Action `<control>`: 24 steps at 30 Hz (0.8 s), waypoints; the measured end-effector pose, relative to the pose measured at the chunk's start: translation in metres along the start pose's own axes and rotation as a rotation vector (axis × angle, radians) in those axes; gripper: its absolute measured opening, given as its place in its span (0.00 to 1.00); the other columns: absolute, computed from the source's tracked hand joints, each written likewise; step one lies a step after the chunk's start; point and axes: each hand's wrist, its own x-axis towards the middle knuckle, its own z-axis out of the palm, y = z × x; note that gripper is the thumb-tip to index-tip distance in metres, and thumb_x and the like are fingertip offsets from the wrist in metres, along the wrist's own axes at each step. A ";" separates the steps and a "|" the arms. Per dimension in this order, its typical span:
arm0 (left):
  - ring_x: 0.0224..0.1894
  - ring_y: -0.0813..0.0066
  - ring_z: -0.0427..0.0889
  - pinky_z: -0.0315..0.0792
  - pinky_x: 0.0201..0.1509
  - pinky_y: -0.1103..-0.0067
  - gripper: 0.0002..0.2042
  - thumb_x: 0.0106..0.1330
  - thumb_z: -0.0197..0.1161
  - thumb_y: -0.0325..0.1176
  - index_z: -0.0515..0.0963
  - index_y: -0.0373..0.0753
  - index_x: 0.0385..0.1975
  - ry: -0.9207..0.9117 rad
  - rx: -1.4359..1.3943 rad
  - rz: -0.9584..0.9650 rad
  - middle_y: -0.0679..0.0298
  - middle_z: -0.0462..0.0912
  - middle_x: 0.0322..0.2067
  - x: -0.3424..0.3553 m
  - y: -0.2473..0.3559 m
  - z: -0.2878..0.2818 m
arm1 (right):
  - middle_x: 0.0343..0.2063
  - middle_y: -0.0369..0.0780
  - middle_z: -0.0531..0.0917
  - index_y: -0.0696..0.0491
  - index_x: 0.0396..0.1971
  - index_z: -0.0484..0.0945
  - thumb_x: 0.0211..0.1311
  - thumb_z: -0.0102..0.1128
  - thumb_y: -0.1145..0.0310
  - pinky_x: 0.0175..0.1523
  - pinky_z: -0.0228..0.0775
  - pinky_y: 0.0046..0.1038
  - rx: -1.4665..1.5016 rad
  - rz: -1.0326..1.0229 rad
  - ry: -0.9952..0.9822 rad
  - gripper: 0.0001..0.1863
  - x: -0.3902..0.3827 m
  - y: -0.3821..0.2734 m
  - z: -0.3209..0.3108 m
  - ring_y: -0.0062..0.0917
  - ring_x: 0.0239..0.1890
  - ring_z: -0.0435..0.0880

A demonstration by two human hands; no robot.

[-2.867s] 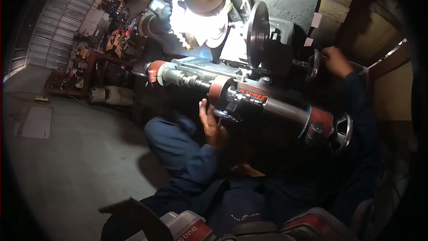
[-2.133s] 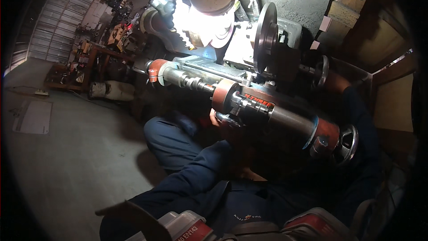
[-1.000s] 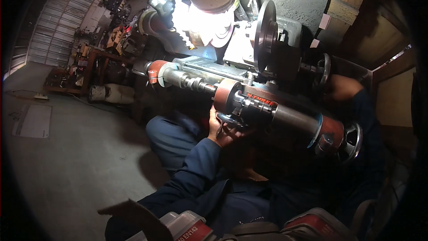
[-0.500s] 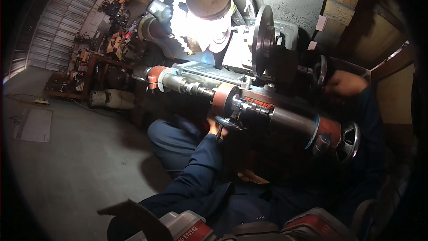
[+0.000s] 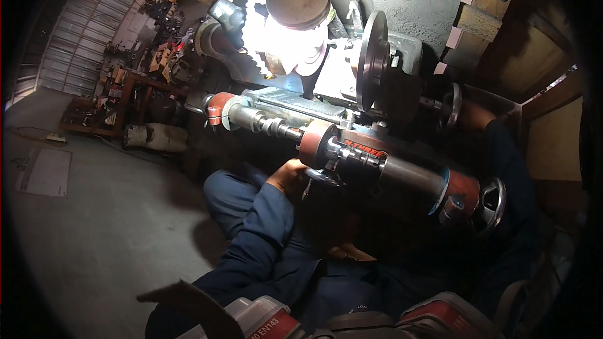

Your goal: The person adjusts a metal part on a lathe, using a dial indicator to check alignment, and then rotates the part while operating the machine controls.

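Left hand (image 5: 287, 176) at the lower handwheel (image 5: 324, 177), right hand (image 5: 477, 115) beside the upper handwheel (image 5: 455, 107)

In the head view, the left hand meets the left edge of the lower handwheel, a bright metal ring just under a thick red collar (image 5: 318, 144). Its fingers pass out of sight behind the rim, so I cannot tell whether they are closed on it. A slim crank handle (image 5: 306, 192) hangs from that wheel, close to the wrist.

The right hand is just to the right of the upper handwheel, in deep shadow (its fingers are lost in the dark, so I cannot tell whether they grip the rim).

Both wheels belong to a metal machine. A grey cylinder (image 5: 412, 176) runs along its near side from the collar down to a red end block (image 5: 461, 189), beside which stands a spoked end wheel (image 5: 493, 204). A large upright disc (image 5: 373, 61) stands behind the collar, right of a glaring light (image 5: 286, 34).
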 end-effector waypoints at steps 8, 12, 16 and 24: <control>0.49 0.68 0.82 0.73 0.57 0.74 0.22 0.58 0.72 0.36 0.78 0.35 0.52 -0.392 1.135 -0.254 0.62 0.84 0.46 -0.004 0.009 -0.022 | 0.35 0.46 0.87 0.56 0.40 0.86 0.57 0.65 0.62 0.46 0.76 0.33 0.118 0.075 -0.352 0.15 -0.034 -0.102 -0.084 0.35 0.37 0.86; 0.50 0.69 0.81 0.73 0.58 0.74 0.23 0.55 0.74 0.34 0.78 0.34 0.51 -0.381 0.833 -0.140 0.61 0.84 0.47 -0.003 0.006 -0.007 | 0.28 0.42 0.88 0.56 0.37 0.87 0.56 0.64 0.62 0.39 0.78 0.30 0.148 0.142 -0.456 0.14 -0.027 -0.116 -0.107 0.27 0.30 0.87; 0.51 0.69 0.81 0.72 0.58 0.74 0.25 0.52 0.77 0.31 0.79 0.34 0.51 -0.321 0.543 -0.047 0.61 0.84 0.48 -0.016 0.017 0.021 | 0.27 0.44 0.87 0.60 0.32 0.85 0.61 0.60 0.70 0.42 0.76 0.30 0.520 0.160 0.112 0.09 -0.015 -0.058 -0.089 0.28 0.33 0.87; 0.53 0.68 0.79 0.72 0.58 0.73 0.31 0.47 0.80 0.32 0.77 0.37 0.54 -0.042 0.829 -0.104 0.61 0.83 0.48 -0.037 0.040 0.080 | 0.44 0.48 0.86 0.55 0.46 0.83 0.62 0.61 0.63 0.51 0.74 0.36 0.148 0.224 -0.111 0.16 0.011 -0.040 -0.034 0.39 0.44 0.85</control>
